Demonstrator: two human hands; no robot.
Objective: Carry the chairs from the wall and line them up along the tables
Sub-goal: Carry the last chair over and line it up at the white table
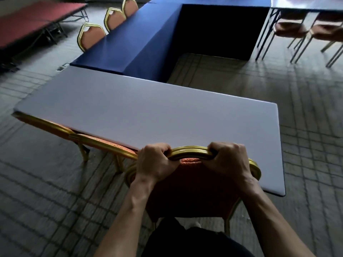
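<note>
Both the left hand (153,162) and right hand (229,160) have their fingers (220,146) clamped over the gilt top rail of the chair (193,184), steering it square against the white counter (148,112), beside the neighbouring chair (89,139).

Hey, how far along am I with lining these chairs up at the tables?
Done: three chairs stand along the far side of the blue-covered table, and another chair is tucked at the near edge of the white table. In hand: your left hand and right hand grip the top rail of the red-backed chair facing that table. Left: setting it in line; the wall is out of view, so remaining chairs can't be counted.
</note>
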